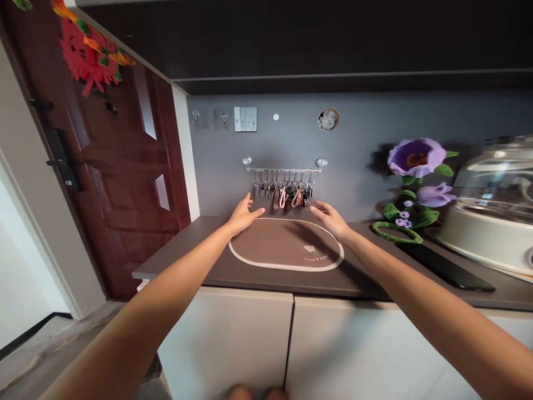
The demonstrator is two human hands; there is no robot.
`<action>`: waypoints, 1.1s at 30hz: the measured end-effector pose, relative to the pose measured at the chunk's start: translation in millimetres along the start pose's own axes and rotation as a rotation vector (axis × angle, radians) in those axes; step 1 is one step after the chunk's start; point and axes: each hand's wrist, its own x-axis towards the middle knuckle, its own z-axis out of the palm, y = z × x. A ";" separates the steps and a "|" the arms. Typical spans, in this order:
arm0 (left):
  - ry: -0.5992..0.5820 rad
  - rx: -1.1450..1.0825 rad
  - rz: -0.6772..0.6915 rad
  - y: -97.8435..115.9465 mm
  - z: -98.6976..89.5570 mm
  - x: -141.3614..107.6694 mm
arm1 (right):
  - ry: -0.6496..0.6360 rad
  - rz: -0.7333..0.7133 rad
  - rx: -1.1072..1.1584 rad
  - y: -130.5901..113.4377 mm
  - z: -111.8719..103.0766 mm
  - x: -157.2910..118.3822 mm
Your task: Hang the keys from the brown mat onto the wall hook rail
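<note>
Several bunches of keys (287, 194) hang in a row from hooks on a metal rail (283, 170) on the grey wall. My left hand (244, 216) is below the left end of the row, thumb and fingers spread, holding nothing. On the other side, my right hand (331, 218) reaches in with its fingers stretched toward the rightmost keys. Its fingertips are close to a small clear key tag (307, 204); whether they touch it I cannot tell. Beneath both hands lies a brown oval mat (278, 244) with a pale rim.
Purple artificial flowers (416, 158), a black flat object (445, 266) and a cream appliance with a clear lid (491, 222) stand on the right of the counter (187, 244). A dark cabinet (333, 39) overhangs. At left is a reddish-brown door (133, 166).
</note>
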 end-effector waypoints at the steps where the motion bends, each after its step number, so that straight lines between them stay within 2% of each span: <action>1: 0.036 -0.037 -0.027 -0.6 1.0 13.7 | 0.040 0.042 0.023 1.3 -1.8 14.0; 3: 0.072 -0.136 -0.066 0.1 5.5 39.5 | 0.101 0.102 0.068 2.3 -2.9 39.6; 7: 0.009 -0.306 -0.147 2.8 21.7 80.8 | 0.161 0.142 0.142 5.5 5.2 76.6; 13: -0.067 -0.523 -0.347 -3.5 47.5 115.2 | 0.053 0.161 0.237 19.5 35.1 101.7; 18: 0.024 -0.687 -0.385 -7.1 68.5 121.6 | 0.126 0.167 0.489 18.0 59.8 108.3; 22: 0.054 -0.898 -0.397 -4.6 82.3 119.5 | 0.198 0.124 0.584 16.4 73.3 108.7; 25: 0.044 -1.026 -0.428 0.8 89.3 116.2 | 0.256 0.104 0.593 18.4 80.5 109.1; 28: -0.022 -1.094 -0.479 8.6 91.8 112.4 | 0.303 0.109 0.539 21.2 85.6 111.9; 31: -0.048 -1.117 -0.547 18.4 88.8 109.7 | 0.298 0.119 0.475 23.2 88.1 118.7; 33: -0.023 -1.133 -0.600 26.5 84.8 109.6 | 0.284 0.119 0.467 23.6 88.1 125.4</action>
